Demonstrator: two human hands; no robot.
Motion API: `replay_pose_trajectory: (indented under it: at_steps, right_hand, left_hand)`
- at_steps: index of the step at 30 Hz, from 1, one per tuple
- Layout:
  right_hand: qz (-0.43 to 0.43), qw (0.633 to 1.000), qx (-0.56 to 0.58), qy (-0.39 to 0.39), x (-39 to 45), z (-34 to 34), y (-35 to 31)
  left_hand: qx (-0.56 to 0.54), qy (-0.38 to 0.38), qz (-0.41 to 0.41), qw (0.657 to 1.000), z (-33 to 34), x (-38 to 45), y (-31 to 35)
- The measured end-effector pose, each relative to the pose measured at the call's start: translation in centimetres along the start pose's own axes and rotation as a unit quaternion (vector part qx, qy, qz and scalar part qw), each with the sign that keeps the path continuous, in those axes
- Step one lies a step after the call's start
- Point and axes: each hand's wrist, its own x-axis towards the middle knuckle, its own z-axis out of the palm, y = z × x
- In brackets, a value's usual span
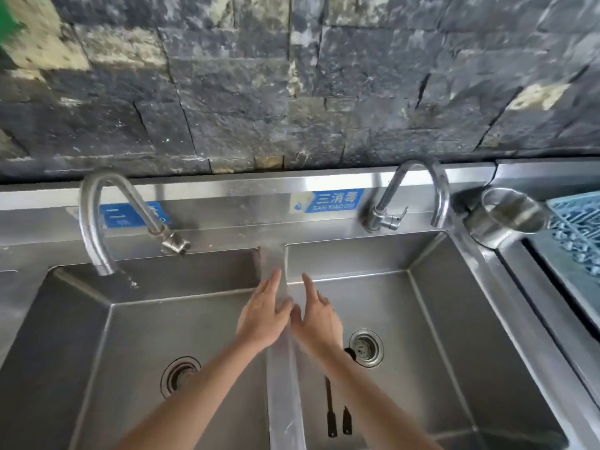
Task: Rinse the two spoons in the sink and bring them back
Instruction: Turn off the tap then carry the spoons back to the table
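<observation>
Both spoons [337, 414] lie in the right basin [454, 352], dark handles nearest; light, stiff, likely slippery when wet, so best pinched by the handles. Left hand [263, 316] and right hand [319, 323] hover flat-fingered, holding nothing

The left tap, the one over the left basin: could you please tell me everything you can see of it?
The left tap is a shiny steel gooseneck, looking like stainless steel. It rises from a base with a small lever on the sink's back ledge, arches toward the left and ends in a downward spout above the left basin. A few drops hang in the air below the spout; no steady stream shows. Neither hand touches it. A blue label sits behind it.
</observation>
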Motion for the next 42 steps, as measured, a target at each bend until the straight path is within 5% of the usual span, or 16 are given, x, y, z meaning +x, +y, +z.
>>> replay_pose_trajectory:
  at_steps: [6, 14, 21, 28, 42]
  right_hand:
    - [0.144, 0.988, 0.033, -0.050, -3.1, -1.9, 12.5]
    - [0.241, 0.957, 0.065, -0.145, -4.6, 1.7, 24.7]
    - [0.264, 0.932, 0.078, -0.233, -2.5, 8.6, 29.9]
    - [0.299, 0.931, 0.106, -0.182, -0.6, 13.6, 32.0]
    - [0.297, 0.938, 0.115, -0.136, -0.6, 15.1, 32.6]
  left_hand:
    - [-0.014, -0.128, -0.012, 0.992, 12.1, -1.9, 4.5]
    - [-0.017, -0.197, -0.157, 0.968, 22.9, -1.5, 1.7]
    - [-0.077, -0.123, -0.305, 0.941, 29.4, -0.4, -3.4]
    - [-0.110, 0.046, -0.387, 0.914, 33.3, -1.1, -5.7]
    - [-0.071, 0.004, -0.388, 0.919, 35.3, -3.7, -6.9]
